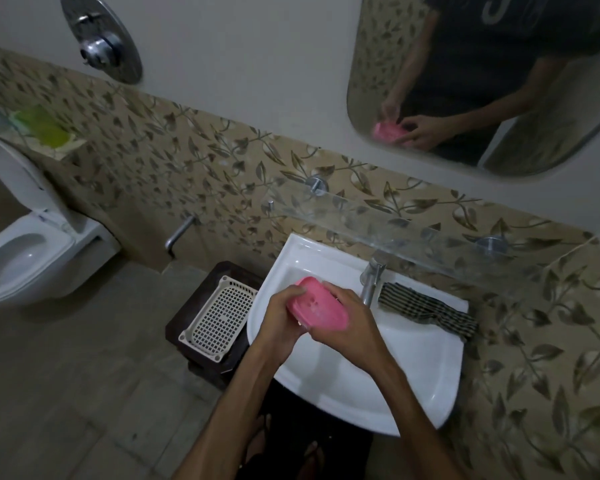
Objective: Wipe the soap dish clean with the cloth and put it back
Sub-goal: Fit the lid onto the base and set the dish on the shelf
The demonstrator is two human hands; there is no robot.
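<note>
Both hands hold the pink soap dish (317, 308) above the white sink (413, 368). The left hand (281, 317) grips its left end with curled fingers, and the right hand (352, 323) wraps around its right side. The checked cloth (426, 310) lies on the sink's far rim, right of the tap (371, 282).

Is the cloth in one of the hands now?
No, the cloth lies on the sink rim; both hands hold the soap dish.
</note>
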